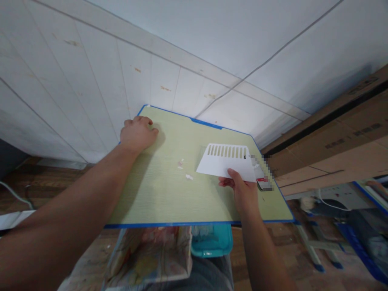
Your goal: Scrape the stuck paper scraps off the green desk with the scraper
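Note:
A white plastic scraper with a row of slots along its far edge is pinched in my right hand, thumb on top and fingers beneath. It is over the right half of a pale yellow-green tabletop with blue edging. My left hand rests by the left edge of the tabletop, fingers bent and thumb apart, with nothing seen in it. Small white scraps lie between my hands, towards the middle of the top. Just right of the scraper is a small item with a red mark, partly blurred out.
A white panelled wall with a grey cable runs behind the table. Cardboard boxes stand along the right side. Below the front edge are a teal basket and a patterned bag. Another table's legs are at the lower right.

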### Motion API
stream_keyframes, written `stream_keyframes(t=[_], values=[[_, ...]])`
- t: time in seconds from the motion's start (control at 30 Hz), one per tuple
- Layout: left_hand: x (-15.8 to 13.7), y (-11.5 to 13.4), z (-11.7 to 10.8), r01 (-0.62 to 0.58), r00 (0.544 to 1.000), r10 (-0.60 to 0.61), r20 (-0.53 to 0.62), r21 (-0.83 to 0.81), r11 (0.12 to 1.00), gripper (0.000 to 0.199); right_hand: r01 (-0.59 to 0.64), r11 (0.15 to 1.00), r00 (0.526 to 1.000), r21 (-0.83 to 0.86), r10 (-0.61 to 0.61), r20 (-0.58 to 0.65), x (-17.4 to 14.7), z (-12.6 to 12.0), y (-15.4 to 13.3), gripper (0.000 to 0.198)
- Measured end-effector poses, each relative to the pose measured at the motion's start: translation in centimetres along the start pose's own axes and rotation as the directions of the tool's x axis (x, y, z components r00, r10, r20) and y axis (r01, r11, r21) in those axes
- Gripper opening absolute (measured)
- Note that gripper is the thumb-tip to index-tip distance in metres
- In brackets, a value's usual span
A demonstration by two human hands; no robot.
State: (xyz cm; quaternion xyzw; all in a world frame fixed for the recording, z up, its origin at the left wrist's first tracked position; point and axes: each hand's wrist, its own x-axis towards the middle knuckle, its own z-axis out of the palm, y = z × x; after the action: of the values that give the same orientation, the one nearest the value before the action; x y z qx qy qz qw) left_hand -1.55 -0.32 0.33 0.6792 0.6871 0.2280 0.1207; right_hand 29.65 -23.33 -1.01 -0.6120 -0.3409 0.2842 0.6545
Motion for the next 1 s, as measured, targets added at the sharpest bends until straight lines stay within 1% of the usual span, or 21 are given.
stream_keyframes(t=[0.13,0.2,0.27,0.33,0.47,0.63,0.7,0.77,0.83,0.9,0.93,1.0], values=[[0.1,0.0,0.1,0.015,1.0,-0.015,-0.005,0.001,1.0,0.056,0.007,0.991,0.989,-0.131,0.012,0.146,-1.3,-0.1,-0.4,0.037],[0.1,0.0,0.2,0.018,1.0,-0.018,-0.013,-0.008,1.0,0.056,0.029,0.991,0.983,-0.132,-0.005,0.182,-1.8,-0.3,-0.6,0.031],[0.2,0.0,0.3,0.02,1.0,-0.02,-0.021,-0.025,1.0,0.055,0.052,0.996,0.987,-0.078,-0.039,0.157,-2.1,-0.5,-0.7,0.026],[0.2,-0.1,0.3,0.024,1.0,-0.024,-0.019,-0.031,0.999,0.055,0.067,0.997,0.992,-0.035,-0.063,0.111,-2.2,-0.8,-0.6,0.025],[0.3,-0.2,0.2,0.02,1.0,-0.02,0.007,-0.016,1.0,0.057,0.064,0.997,0.993,-0.05,-0.059,0.102,-2.0,-1.4,-0.4,0.028],[0.4,-0.4,0.1,0.012,1.0,-0.012,0.006,-0.04,0.999,0.06,0.137,0.99,0.99,-0.038,-0.138,-0.037,-2.1,-1.8,-0.6,0.022],[0.5,-0.4,0.0,0.013,1.0,-0.012,0.012,-0.041,0.999,0.062,0.149,0.987,0.988,-0.063,-0.151,-0.033,-2.4,-1.5,-0.7,0.025],[0.7,-0.5,-0.1,0.02,1.0,-0.02,0.012,-0.049,0.999,0.061,0.133,0.985,0.991,-0.11,-0.132,0.013,-2.7,-0.6,-0.8,0.033],[0.8,-0.6,-0.3,0.043,0.999,-0.044,-0.007,-0.089,0.995,0.058,0.097,0.986,0.993,-0.135,-0.087,0.081,-2.6,1.1,-0.8,0.041],[1.0,-0.7,-0.7,0.093,0.994,-0.1,-0.034,-0.165,0.982,0.053,0.051,0.994,0.985,-0.101,-0.033,0.17,-1.9,3.6,-0.9,0.044],[1.0,-0.8,-0.9,0.121,0.99,-0.132,-0.042,-0.205,0.971,0.051,0.025,0.997,0.972,-0.072,-0.007,0.236,-1.4,5.2,-1.0,0.044],[1.1,-0.9,-1.3,0.171,0.98,-0.191,-0.049,-0.271,0.947,0.05,-0.008,1.0,0.951,-0.015,0.012,0.31,-0.1,8.6,-1.0,0.042]])
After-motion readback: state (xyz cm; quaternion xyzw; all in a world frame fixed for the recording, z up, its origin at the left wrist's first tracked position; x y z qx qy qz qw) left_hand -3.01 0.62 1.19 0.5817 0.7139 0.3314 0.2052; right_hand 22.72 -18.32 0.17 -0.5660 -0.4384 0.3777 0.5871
